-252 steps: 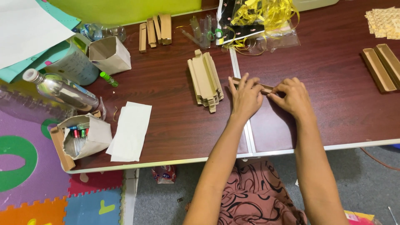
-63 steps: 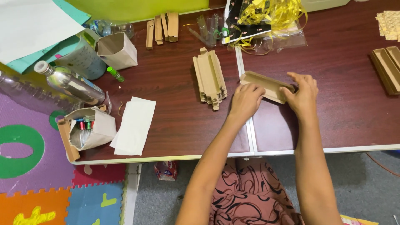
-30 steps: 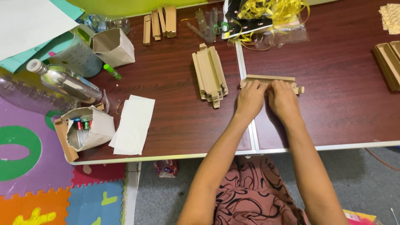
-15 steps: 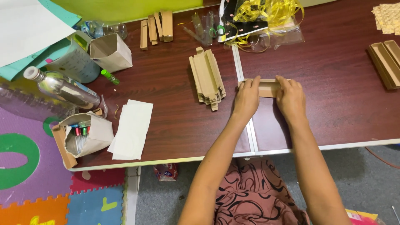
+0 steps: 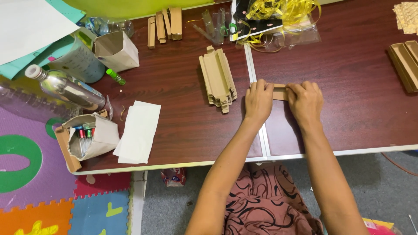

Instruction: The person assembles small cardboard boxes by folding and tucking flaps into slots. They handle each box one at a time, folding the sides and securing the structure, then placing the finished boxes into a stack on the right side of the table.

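Under my hands lies the dark wooden table [image 5: 183, 126]. Just left of my left hand [image 5: 257, 101] sits a stack of flat cardboard pieces [image 5: 217, 79]. Between it and my right hand [image 5: 305, 102], both pressed flat with fingers closed, lies the folded cardboard strip [image 5: 280, 92].

Tan cardboard piece [image 5: 280, 92] on dark reddish-brown table [image 5: 357, 87].
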